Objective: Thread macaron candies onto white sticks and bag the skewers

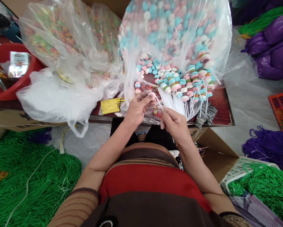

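Between the thumb and fingers of my left hand is a pink candy. My right hand pinches the lower part of a white stick, whose upper end meets the candy; how far it goes in I cannot tell. Just beyond my hands lie a bundle of white sticks and a pile of finished candy skewers in pink, blue, white and brown. Loose pink, blue and white candies spill at the mouth of a big clear bag. Red ring-shaped candies show near my fingers.
Yellow twist ties lie left of my hands, beside a crumpled white plastic bag. A red basin stands far left. A grey knitted glove is at the table's right edge. An open cardboard box sits below.
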The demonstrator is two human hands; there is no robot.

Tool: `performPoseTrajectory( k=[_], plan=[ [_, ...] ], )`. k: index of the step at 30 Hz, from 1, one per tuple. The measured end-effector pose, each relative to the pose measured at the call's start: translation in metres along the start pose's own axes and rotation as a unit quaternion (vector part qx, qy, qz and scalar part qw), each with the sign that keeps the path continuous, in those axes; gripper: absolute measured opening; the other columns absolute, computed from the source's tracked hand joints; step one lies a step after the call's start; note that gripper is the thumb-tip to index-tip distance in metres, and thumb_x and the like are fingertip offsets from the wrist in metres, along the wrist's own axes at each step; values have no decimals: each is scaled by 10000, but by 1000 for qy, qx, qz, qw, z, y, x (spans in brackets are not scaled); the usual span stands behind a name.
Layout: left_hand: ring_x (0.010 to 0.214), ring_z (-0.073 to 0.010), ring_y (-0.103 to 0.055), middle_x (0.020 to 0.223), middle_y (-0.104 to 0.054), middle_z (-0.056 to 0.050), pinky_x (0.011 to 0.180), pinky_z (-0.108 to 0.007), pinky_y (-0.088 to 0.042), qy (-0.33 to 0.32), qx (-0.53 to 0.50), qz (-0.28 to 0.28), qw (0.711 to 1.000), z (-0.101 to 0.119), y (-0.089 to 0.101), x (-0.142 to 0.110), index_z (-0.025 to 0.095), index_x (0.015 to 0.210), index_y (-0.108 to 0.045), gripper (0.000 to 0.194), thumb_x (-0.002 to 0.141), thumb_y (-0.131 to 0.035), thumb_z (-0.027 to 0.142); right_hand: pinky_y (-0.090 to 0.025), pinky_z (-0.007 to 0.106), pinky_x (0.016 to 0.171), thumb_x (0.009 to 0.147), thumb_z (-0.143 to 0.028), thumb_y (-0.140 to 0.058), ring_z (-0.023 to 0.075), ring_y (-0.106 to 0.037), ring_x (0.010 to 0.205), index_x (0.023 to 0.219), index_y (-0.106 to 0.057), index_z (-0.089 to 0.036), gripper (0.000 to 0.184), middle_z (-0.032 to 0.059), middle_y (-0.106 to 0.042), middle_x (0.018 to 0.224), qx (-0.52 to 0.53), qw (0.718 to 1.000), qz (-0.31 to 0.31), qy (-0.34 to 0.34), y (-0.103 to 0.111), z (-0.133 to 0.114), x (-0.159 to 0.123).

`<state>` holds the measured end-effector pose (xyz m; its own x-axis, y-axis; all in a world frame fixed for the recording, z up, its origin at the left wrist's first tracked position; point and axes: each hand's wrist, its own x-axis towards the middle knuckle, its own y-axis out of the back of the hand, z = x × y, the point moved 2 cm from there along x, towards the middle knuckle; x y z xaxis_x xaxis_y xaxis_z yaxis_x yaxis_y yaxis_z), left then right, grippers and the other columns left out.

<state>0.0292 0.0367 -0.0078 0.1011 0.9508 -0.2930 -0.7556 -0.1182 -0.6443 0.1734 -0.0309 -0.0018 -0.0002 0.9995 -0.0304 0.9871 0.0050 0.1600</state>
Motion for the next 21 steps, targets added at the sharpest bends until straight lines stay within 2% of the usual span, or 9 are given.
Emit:
performPoseTrajectory(
  k=[7, 11, 13, 16, 19, 21],
  plan=[
    [750, -70, -691, 885, -758, 37, 760, -217, -573, -51, 74, -16, 996, -8, 8, 4, 219, 934, -757, 202, 771, -872, 252, -345, 238, 480, 959, -421, -582, 96, -411, 451, 1085, -802, -172, 355, -63, -479, 500, -60, 998, -1, 26, -4, -12, -1],
    [823, -101, -700, 952, -769, 16, 815, -261, -581, -135, 169, -37, 976, -14, 18, 8, 240, 1012, -755, 275, 794, -855, 375, -345, 237, 496, 966, -394, -562, 108, -414, 504, 1013, -803, -173, 331, -44, -474, 526, -97, 994, 10, 40, -2, -13, -3],
    [873, -118, -706, 986, -773, -1, 851, -277, -579, -200, 240, -47, 949, -14, 20, 6, 243, 1027, -753, 296, 814, -834, 431, -342, 238, 498, 969, -382, -550, 111, -415, 512, 1014, -799, -175, 328, -41, -474, 535, -105, 994, 9, 38, -1, -12, -4],
    [967, -139, -718, 1044, -778, -26, 907, -293, -573, -296, 337, -51, 892, -13, 21, 1, 250, 1035, -756, 289, 868, -774, 485, -337, 240, 496, 969, -388, -549, 112, -416, 506, 991, -792, -176, 323, -40, -470, 533, -109, 994, 9, 31, -1, -13, -5],
    [1013, -146, -725, 1058, -782, -39, 933, -302, -575, -353, 401, -45, 844, -15, 21, -5, 259, 1044, -760, 270, 932, -694, 496, -328, 240, 483, 973, -411, -540, 109, -407, 478, 950, -777, -179, 333, -49, -452, 507, -91, 996, 9, 10, -2, -13, -6],
    [1013, -147, -731, 1052, -784, -45, 938, -306, -578, -372, 422, -44, 825, -19, 20, -8, 256, 1045, -761, 265, 957, -661, 485, -320, 240, 468, 974, -437, -538, 105, -398, 451, 936, -765, -181, 344, -58, -437, 485, -66, 998, 3, -16, -4, -11, -7]
  ],
)
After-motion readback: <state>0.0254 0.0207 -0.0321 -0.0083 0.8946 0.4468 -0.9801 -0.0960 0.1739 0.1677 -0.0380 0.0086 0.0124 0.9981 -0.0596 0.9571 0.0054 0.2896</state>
